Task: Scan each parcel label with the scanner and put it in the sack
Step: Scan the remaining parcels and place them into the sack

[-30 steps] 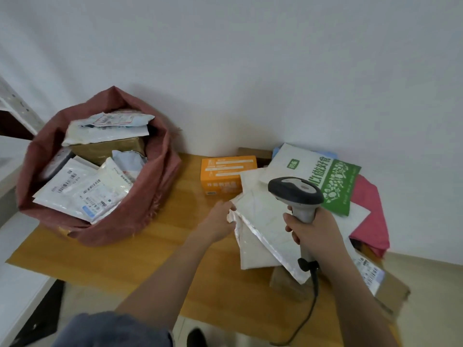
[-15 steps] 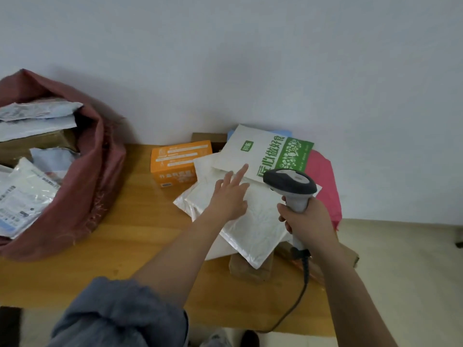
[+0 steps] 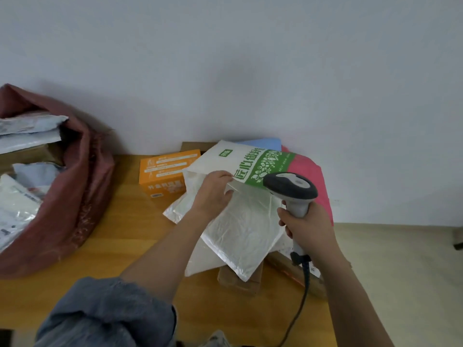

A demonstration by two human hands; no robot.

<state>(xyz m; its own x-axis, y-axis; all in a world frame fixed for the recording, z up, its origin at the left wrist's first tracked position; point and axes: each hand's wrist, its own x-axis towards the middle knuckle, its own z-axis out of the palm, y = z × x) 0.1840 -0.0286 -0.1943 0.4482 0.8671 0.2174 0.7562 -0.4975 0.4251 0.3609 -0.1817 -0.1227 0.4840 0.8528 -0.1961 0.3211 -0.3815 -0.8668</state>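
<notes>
Left hand [image 3: 213,194] pinching green-white parcel [image 3: 240,159] edge at 12 o'clock; scanner [image 3: 290,190] gripped by right hand [image 3: 308,224]. Risk: stacked mailers dragged off surface [image 3: 120,246].

Green band with white lettering on the white bag [image 3: 233,159] at the left hand [image 3: 213,194]. Right hand [image 3: 307,226] on a grey-and-white scanner [image 3: 290,190]. Orange box [image 3: 165,174] left of the left hand, dull-red sack [image 3: 75,191] beyond it, pink parcel [image 3: 310,176] behind the scanner, honey-wood desk [image 3: 125,246].

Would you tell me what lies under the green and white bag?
Under the green and white bag: white mailers, a pink parcel and a blue one. Anything beneath its middle is hidden.
</notes>
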